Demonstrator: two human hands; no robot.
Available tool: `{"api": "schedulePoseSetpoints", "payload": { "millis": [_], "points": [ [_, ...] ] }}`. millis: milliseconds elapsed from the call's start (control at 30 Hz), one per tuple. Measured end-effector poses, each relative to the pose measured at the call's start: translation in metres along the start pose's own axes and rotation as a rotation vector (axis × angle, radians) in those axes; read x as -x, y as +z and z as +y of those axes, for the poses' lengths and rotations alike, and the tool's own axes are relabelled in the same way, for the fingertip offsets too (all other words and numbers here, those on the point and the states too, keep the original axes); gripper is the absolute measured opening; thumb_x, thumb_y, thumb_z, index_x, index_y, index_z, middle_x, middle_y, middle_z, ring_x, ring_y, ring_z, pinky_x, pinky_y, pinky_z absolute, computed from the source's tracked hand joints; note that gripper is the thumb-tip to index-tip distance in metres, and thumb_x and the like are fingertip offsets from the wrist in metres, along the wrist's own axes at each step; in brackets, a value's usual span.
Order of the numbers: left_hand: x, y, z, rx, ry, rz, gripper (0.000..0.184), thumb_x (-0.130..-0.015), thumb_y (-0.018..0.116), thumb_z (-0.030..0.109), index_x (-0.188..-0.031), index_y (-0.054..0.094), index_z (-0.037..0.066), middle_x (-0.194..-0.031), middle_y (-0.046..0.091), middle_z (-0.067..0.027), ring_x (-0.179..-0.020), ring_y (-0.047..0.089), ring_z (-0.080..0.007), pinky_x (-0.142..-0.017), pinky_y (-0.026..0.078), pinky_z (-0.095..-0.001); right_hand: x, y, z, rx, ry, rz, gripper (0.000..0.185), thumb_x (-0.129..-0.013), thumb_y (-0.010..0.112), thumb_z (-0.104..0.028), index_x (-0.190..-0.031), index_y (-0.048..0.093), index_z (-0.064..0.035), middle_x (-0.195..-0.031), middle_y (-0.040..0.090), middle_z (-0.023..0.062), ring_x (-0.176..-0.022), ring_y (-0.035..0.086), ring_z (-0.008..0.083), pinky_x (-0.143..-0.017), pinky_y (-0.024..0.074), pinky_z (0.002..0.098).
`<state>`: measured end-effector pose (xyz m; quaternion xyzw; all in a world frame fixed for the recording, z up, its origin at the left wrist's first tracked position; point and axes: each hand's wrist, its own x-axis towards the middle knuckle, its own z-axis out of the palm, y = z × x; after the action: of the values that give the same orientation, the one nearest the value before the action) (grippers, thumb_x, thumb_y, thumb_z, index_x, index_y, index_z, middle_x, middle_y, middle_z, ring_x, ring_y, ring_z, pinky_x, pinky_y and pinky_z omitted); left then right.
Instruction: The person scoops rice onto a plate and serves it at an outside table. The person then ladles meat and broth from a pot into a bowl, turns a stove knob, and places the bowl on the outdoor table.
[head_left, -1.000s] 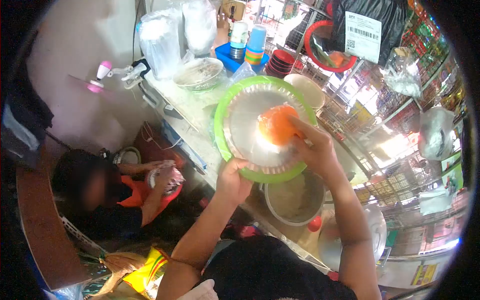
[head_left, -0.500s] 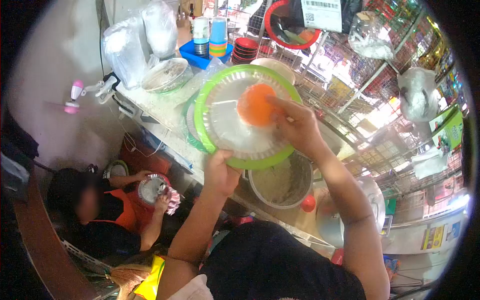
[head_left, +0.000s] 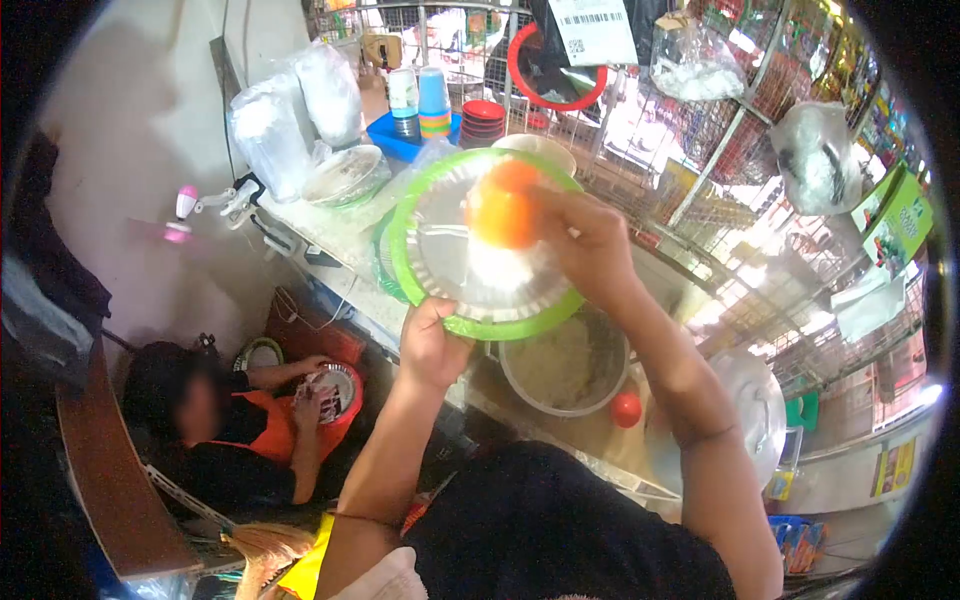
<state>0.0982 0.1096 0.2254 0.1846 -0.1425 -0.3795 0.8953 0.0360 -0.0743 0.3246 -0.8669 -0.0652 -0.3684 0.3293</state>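
A round tray with a green rim (head_left: 405,255) and a pale, shiny, ridged inside is tilted in front of me. My left hand (head_left: 437,348) grips its lower left rim, thumb on top. My right hand (head_left: 590,245) is closed on an orange cup-like object (head_left: 503,205), blurred by motion, over the upper right of the tray's inside. Whether the orange object touches the surface is hard to tell. Below the tray, a large round pot (head_left: 565,365) holds something greyish, and a small red ball-like object (head_left: 626,409) sits by its right side.
At lower left a co-worker (head_left: 255,430) handles a red-rimmed tray and a cloth. A blue basket (head_left: 385,135) with cups, red bowls (head_left: 483,122) and plastic bags (head_left: 270,135) stand on the counter's far part. A large metal pot (head_left: 745,400) is at right, below wire mesh (head_left: 700,190).
The orange object and my right hand have shifted left and up over the tray. The camera view has moved too. The co-worker's cloth hand has moved across their tray.
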Motion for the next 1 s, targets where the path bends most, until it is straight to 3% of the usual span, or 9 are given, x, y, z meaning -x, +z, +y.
{"api": "schedulePoseSetpoints", "payload": {
  "millis": [67, 167, 267, 400, 500, 567, 700, 833, 1000],
  "points": [
    [0.007, -0.003, -0.009, 0.029, -0.014, 0.006, 0.056, -0.080, 0.046, 0.009, -0.134, 0.039, -0.002, -0.128, 0.054, -0.0155, -0.118, 0.053, -0.0300, -0.101, 0.042, -0.0460, 0.005, -0.004, -0.004, 0.019, 0.030, -0.020, 0.027, -0.083, 0.060, -0.003, -0.109, 0.068, -0.0049, -0.074, 0.062, 0.0098, -0.063, 0.058, 0.0173, -0.063, 0.0482, 0.0308],
    [0.008, -0.008, -0.017, 0.067, -0.045, 0.075, 0.055, -0.077, 0.050, 0.008, -0.130, 0.042, -0.004, -0.124, 0.057, -0.0152, -0.112, 0.058, -0.0307, -0.097, 0.047, -0.0446, 0.003, -0.018, 0.004, -0.130, 0.053, 0.218, 0.026, -0.087, 0.058, -0.003, -0.112, 0.066, -0.0042, -0.076, 0.064, 0.0059, -0.064, 0.059, 0.0134, -0.064, 0.0495, 0.0295],
    [0.015, -0.024, -0.027, 0.053, -0.024, 0.147, 0.054, -0.077, 0.050, 0.008, -0.130, 0.043, -0.003, -0.123, 0.058, -0.0140, -0.111, 0.059, -0.0301, -0.096, 0.048, -0.0434, 0.001, -0.055, -0.014, -0.305, 0.082, 0.414, 0.027, -0.095, 0.056, -0.011, -0.121, 0.054, -0.0044, -0.078, 0.061, 0.0036, -0.068, 0.057, 0.0094, -0.063, 0.0489, 0.0241],
    [0.027, -0.025, -0.021, 0.023, 0.069, 0.257, 0.056, -0.075, 0.053, 0.008, -0.130, 0.044, 0.000, -0.122, 0.057, -0.0116, -0.112, 0.056, -0.0291, -0.097, 0.045, -0.0441, 0.046, -0.085, 0.017, -0.372, 0.317, 0.583, 0.015, -0.096, 0.051, -0.011, -0.108, 0.052, -0.0039, -0.075, 0.058, 0.0039, -0.066, 0.056, 0.0095, -0.055, 0.0471, 0.0230],
    [0.035, -0.036, -0.008, -0.030, 0.149, 0.358, 0.058, -0.073, 0.058, 0.010, -0.128, 0.044, 0.004, -0.119, 0.056, -0.0086, -0.107, 0.055, -0.0282, -0.096, 0.041, -0.0464, 0.108, -0.080, 0.049, -0.449, 0.694, 0.551, 0.013, -0.093, 0.052, -0.010, -0.104, 0.054, -0.0029, -0.076, 0.059, 0.0052, -0.063, 0.056, 0.0104, -0.051, 0.0462, 0.0243],
    [0.042, -0.043, 0.004, -0.073, 0.174, 0.440, 0.062, -0.070, 0.061, 0.009, -0.130, 0.043, 0.005, -0.120, 0.054, -0.0095, -0.110, 0.053, -0.0280, -0.096, 0.042, -0.0463, 0.167, -0.056, 0.093, -0.495, 0.883, 0.385, 0.018, -0.091, 0.055, -0.011, -0.106, 0.056, -0.0010, -0.080, 0.061, 0.0070, -0.062, 0.057, 0.0117, -0.051, 0.0489, 0.0269],
    [0.051, -0.056, 0.025, -0.135, 0.284, 0.497, 0.068, -0.070, 0.061, 0.004, -0.135, 0.040, 0.004, -0.131, 0.051, -0.0121, -0.120, 0.049, -0.0294, -0.104, 0.037, -0.0473, 0.227, 0.008, 0.151, -0.567, 1.326, 0.147, 0.038, -0.087, 0.059, -0.013, -0.121, 0.053, 0.0014, -0.097, 0.064, 0.0142, -0.067, 0.064, 0.0207, -0.058, 0.0561, 0.0332],
    [0.054, -0.043, 0.029, -0.125, 0.329, 0.553, 0.061, -0.074, 0.056, -0.001, -0.133, 0.040, -0.001, -0.129, 0.052, -0.0173, -0.119, 0.052, -0.0325, -0.101, 0.043, -0.0518, 0.306, 0.104, 0.282, -0.801, 1.328, 0.137, 0.031, -0.084, 0.062, -0.014, -0.112, 0.061, 0.0003, -0.093, 0.066, 0.0130, -0.067, 0.064, 0.0186, -0.054, 0.0544, 0.0328],
    [0.061, -0.048, 0.029, -0.127, 0.325, 0.493, 0.057, -0.077, 0.053, -0.001, -0.133, 0.041, -0.001, -0.131, 0.051, -0.0190, -0.121, 0.050, -0.0339, -0.103, 0.041, -0.0523, 0.283, 0.113, 0.245, -0.809, 1.309, -0.170, 0.017, -0.082, 0.062, -0.012, -0.094, 0.070, -0.0036, -0.084, 0.067, 0.0105, -0.064, 0.060, 0.0171, -0.048, 0.0468, 0.0317]
  ]
}}
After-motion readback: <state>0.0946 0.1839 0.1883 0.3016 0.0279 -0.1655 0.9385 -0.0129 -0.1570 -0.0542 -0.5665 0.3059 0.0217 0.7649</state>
